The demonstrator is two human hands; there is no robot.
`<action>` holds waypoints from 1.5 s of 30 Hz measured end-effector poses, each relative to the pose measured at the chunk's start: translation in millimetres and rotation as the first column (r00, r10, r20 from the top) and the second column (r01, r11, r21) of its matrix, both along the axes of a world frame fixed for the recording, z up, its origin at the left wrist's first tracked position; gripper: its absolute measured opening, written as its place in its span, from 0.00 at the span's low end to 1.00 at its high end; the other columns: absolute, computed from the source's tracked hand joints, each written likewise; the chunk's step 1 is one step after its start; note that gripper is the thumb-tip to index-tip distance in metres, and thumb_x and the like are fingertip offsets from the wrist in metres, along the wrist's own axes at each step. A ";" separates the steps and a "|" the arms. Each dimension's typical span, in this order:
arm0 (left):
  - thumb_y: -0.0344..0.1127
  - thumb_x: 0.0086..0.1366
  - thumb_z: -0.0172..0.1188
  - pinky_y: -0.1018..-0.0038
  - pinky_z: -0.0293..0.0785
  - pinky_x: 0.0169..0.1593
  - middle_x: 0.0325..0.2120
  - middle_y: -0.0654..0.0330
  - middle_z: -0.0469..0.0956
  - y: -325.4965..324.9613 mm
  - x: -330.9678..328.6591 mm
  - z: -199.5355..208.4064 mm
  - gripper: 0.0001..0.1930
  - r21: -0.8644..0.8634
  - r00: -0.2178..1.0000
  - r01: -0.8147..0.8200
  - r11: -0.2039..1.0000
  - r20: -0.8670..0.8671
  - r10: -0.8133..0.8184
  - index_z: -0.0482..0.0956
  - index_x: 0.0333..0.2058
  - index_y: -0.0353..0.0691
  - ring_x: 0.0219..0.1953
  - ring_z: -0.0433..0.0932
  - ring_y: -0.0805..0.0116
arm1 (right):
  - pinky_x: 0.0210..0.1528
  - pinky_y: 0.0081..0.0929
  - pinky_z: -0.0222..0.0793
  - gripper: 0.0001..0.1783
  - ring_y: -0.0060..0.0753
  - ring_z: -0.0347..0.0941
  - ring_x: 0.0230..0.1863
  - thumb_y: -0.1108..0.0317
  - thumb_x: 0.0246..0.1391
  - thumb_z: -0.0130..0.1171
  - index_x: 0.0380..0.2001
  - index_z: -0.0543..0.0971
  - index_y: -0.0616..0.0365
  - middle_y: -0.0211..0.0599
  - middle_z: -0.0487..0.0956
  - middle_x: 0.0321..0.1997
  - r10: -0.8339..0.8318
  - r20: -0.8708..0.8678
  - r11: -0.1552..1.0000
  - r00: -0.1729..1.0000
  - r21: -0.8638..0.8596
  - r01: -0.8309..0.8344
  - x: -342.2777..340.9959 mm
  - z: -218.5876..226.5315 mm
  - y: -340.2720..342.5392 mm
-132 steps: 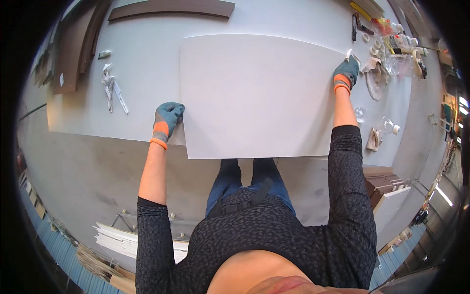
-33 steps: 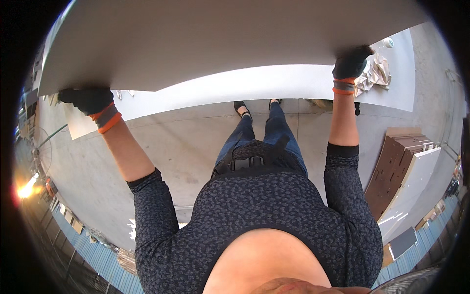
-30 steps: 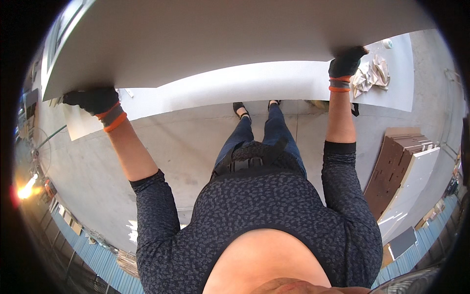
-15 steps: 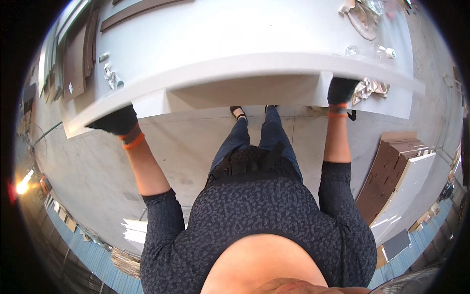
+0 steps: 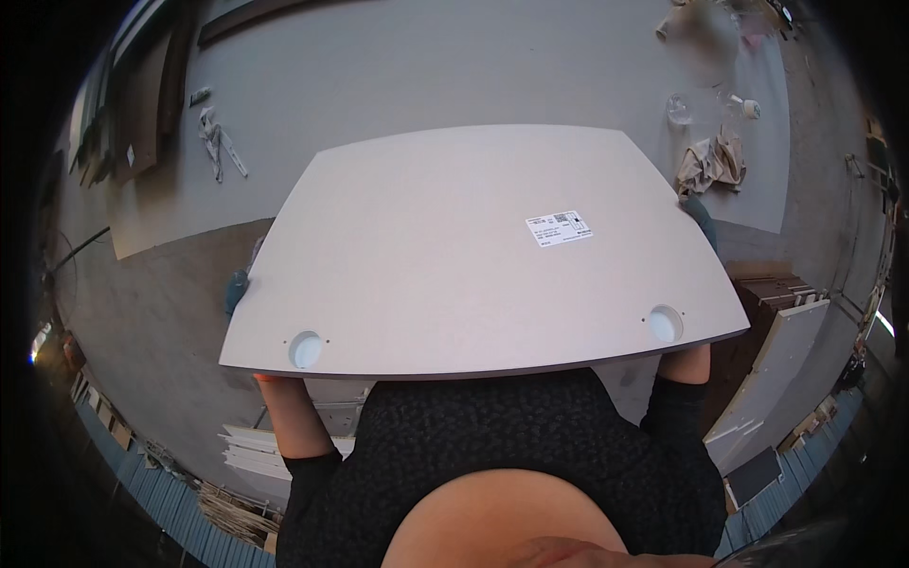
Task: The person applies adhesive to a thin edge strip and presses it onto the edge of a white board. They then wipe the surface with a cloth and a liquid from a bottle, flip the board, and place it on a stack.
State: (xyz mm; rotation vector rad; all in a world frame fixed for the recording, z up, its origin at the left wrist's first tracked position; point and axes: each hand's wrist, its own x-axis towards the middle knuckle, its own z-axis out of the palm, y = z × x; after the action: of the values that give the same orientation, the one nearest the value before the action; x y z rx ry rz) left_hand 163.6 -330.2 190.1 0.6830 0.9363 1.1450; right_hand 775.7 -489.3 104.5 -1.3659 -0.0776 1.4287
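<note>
A pale cabinet door panel [image 5: 454,265] with two round hinge recesses [image 5: 666,324] spans the space in front of my chest. Its broad face is turned up toward me, and a printed white label [image 5: 559,228] is stuck on it. My left hand [image 5: 236,292] grips the left edge; only the gloved thumb area shows, with an orange cuff below. At the right edge my right hand [image 5: 699,220], also gloved, is closed on the panel. The fingers of both hands are mostly hidden beneath it.
Beyond the panel is a light table [image 5: 426,76]. On it lie crumpled beige wrapping [image 5: 715,163], a clear plastic cup [image 5: 679,109] and a crumpled whitish strip [image 5: 220,147]. Brown panels [image 5: 147,104] stand far left. Brown and white boards [image 5: 767,369] are stacked at my right.
The panel, seen edge-on before, has tilted and come toward my chest, so its labelled face now shows. Both hands have moved nearer with it, keeping hold of its sides.
</note>
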 end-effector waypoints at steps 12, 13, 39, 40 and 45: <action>0.37 0.70 0.54 0.61 0.76 0.62 0.59 0.47 0.77 9.1 -26.8 4.0 0.29 -0.572 0.939 0.342 0.745 0.186 -0.288 0.66 0.67 0.31 0.59 0.79 0.54 | 0.49 0.29 0.78 0.22 0.29 0.81 0.45 0.58 0.66 0.60 0.56 0.79 0.60 0.39 0.84 0.47 -0.135 -0.320 0.974 0.938 -0.216 0.066 -2.0 -1.0 9.9; 0.36 0.70 0.55 0.61 0.76 0.62 0.59 0.47 0.77 10.4 -23.4 6.3 0.29 -0.577 0.925 0.377 0.724 0.197 -0.325 0.66 0.67 0.32 0.58 0.79 0.54 | 0.48 0.29 0.78 0.21 0.29 0.81 0.44 0.58 0.67 0.59 0.56 0.79 0.60 0.38 0.84 0.47 0.036 -0.137 0.986 0.990 -0.157 -0.058 -18.2 24.1 18.1; 0.56 0.71 0.62 0.62 0.82 0.54 0.52 0.52 0.83 -56.2 -41.8 -167.4 0.31 -0.651 0.874 0.042 0.758 -0.343 -0.343 0.77 0.58 0.33 0.49 0.83 0.59 | 0.77 0.48 0.50 0.50 0.50 0.55 0.78 0.26 0.63 0.46 0.72 0.66 0.58 0.52 0.64 0.76 0.508 0.630 0.767 -0.587 -0.641 -0.025 -98.2 -76.0 -44.8; 0.56 0.71 0.62 0.62 0.82 0.54 0.52 0.52 0.83 -55.5 -45.8 -169.7 0.31 -0.658 0.872 0.038 0.752 -0.345 -0.346 0.77 0.58 0.33 0.49 0.83 0.59 | 0.78 0.55 0.45 0.51 0.52 0.53 0.79 0.25 0.62 0.45 0.73 0.64 0.56 0.50 0.61 0.78 0.556 0.581 0.720 -0.594 -0.694 -0.005 -122.3 -75.3 -43.3; 0.57 0.71 0.62 0.60 0.82 0.54 0.51 0.52 0.83 -56.3 -36.5 -168.7 0.31 -0.671 0.900 0.079 0.738 -0.270 -0.342 0.77 0.57 0.34 0.48 0.83 0.58 | 0.82 0.48 0.38 0.55 0.56 0.46 0.82 0.28 0.59 0.52 0.73 0.61 0.64 0.57 0.54 0.80 0.236 0.947 0.649 -0.217 -0.320 -0.691 -378.8 -86.3 -38.6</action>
State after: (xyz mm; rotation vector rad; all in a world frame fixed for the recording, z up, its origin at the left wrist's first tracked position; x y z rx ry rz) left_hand 127.1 -386.5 21.4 0.4184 1.4493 0.4115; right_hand 397.0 -527.9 18.1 -1.8515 -2.0285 0.5041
